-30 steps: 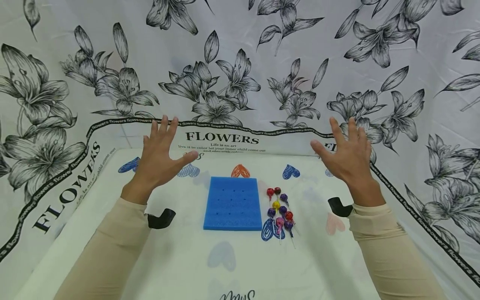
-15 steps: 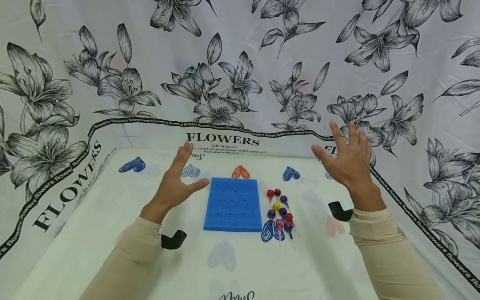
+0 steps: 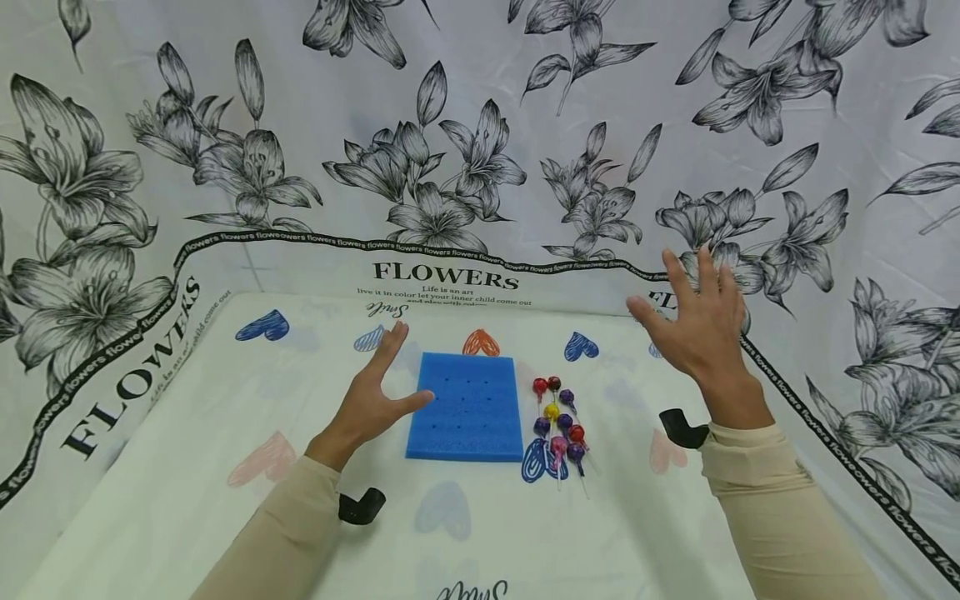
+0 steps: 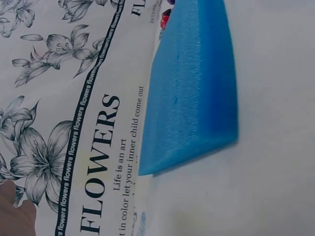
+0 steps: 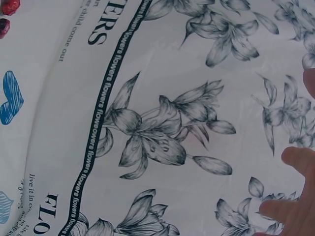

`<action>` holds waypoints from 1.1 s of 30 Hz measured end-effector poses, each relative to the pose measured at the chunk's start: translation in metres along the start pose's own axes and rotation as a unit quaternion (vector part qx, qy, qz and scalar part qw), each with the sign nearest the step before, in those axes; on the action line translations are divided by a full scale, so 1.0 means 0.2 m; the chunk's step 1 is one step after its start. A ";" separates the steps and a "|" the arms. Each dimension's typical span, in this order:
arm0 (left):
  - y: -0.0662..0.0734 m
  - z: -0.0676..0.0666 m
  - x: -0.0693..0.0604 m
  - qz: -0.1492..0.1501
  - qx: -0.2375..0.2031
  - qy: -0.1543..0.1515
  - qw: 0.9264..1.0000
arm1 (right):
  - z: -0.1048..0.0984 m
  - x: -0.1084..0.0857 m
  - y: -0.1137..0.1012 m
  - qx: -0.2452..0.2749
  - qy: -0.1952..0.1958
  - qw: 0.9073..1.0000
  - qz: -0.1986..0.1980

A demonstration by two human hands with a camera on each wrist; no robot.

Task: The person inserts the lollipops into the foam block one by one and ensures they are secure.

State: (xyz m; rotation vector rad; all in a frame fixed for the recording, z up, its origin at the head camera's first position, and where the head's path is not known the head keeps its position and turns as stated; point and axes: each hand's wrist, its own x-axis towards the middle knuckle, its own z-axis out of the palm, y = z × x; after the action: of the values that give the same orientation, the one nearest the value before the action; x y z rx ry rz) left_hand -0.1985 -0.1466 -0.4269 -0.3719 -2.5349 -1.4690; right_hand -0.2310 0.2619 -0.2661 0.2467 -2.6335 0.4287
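Note:
A blue foam block (image 3: 465,408) with rows of small holes lies flat at the middle of the table. Just right of it is a cluster of several wrapped lollipops (image 3: 564,422) in red, purple, yellow and pink. My left hand (image 3: 367,408) hovers by the block's left edge, thumb stretched toward it, fingers straight and holding nothing. Whether the thumb touches the foam cannot be told. Raised at the right, my right hand (image 3: 697,333) has its fingers spread and holds nothing. The left wrist view shows the foam block (image 4: 192,88) at a slant.
A white tablecloth (image 3: 360,558) printed with hearts covers the table. Behind it hangs a white curtain (image 3: 480,50) with black flower drawings and a lettered band. A black mount (image 3: 363,506) sits at the left wrist, and another black mount (image 3: 683,428) at the right.
My left hand has come down and moved right, from above the table's far left to beside the foam block. My right hand has barely moved. Block and lollipops lie as before.

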 end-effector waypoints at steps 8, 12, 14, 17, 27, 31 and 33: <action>-0.08 0.09 -0.03 -0.020 -0.004 -0.019 1.000 | 0.02 -0.01 0.02 0.005 0.001 1.000 -0.003; -0.12 0.13 -0.05 -0.022 -0.001 -0.036 0.999 | 0.03 -0.02 0.03 0.001 0.000 1.000 0.001; -0.14 0.15 -0.06 -0.025 -0.004 -0.044 0.999 | 0.03 -0.02 0.04 -0.001 0.000 1.000 -0.001; -0.17 0.17 -0.07 -0.031 -0.011 -0.051 0.998 | 0.04 -0.01 0.04 0.002 0.003 1.000 -0.005; -0.29 0.22 -0.08 -0.043 -0.019 -0.075 0.996 | 0.04 -0.02 0.04 0.000 0.013 1.000 -0.012; -0.30 0.23 -0.08 -0.046 -0.017 -0.083 0.995 | 0.05 -0.02 0.04 0.003 0.014 1.000 -0.013; -0.31 0.23 -0.08 -0.049 -0.015 -0.088 0.995 | 0.05 -0.03 0.05 0.003 0.013 1.000 -0.012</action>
State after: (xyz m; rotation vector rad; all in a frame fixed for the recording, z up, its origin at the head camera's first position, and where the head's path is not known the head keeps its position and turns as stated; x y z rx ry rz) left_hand -0.2040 -0.1380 -0.5044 -0.4033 -2.7051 -1.5761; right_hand -0.2329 0.2679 -0.2799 0.2720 -2.6025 0.4306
